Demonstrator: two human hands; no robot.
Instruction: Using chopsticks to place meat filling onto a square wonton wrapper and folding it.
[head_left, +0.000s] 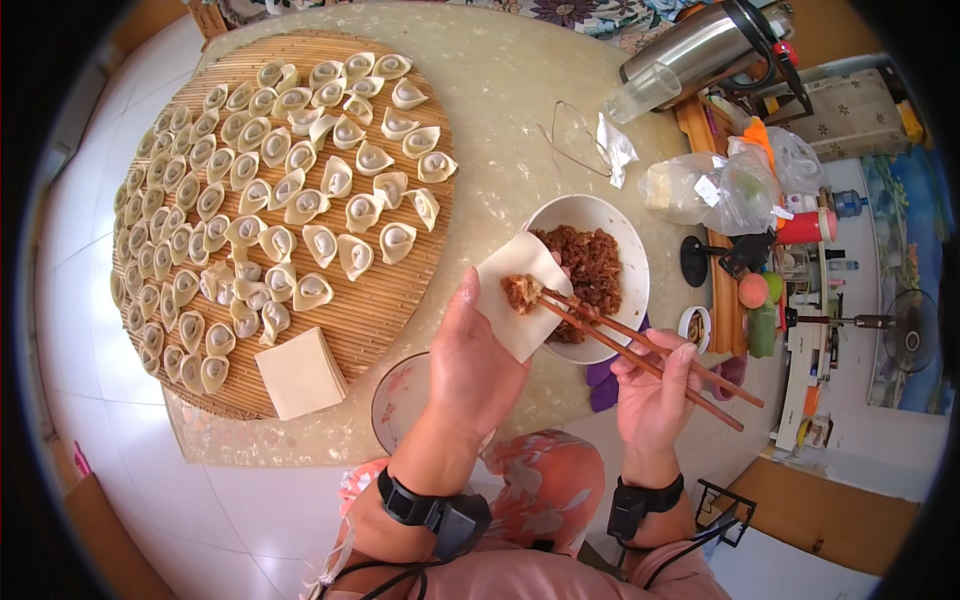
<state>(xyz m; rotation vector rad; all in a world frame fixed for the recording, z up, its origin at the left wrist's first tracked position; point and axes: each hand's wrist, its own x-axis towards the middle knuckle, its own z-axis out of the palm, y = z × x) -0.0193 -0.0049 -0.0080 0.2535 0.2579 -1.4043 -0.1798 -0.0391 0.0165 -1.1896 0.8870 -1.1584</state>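
Observation:
A square dough wrapper (504, 330) lies across the fingers of my left hand (476, 367). On its middle sits a dab of minced meat filling (517, 294). My right hand (660, 390) grips a pair of wooden chopsticks (637, 352), whose tips touch that filling. Just beyond both hands stands a white bowl (636, 255) of reddish-brown minced meat (589, 259), partly hidden by the wrapper. To the left, a round bamboo tray (397, 315) carries many folded wontons (289, 191). A stack of square wrappers (300, 373) rests at the tray's near edge.
A second bowl (397, 394) is half hidden behind my left forearm. Farther right are a crumpled tissue (616, 150), eyeglasses (574, 142), a clear glass (645, 90), a steel vacuum jug (690, 52) and plastic bags (720, 187). Purple cloth-like material (602, 386) shows below the meat bowl.

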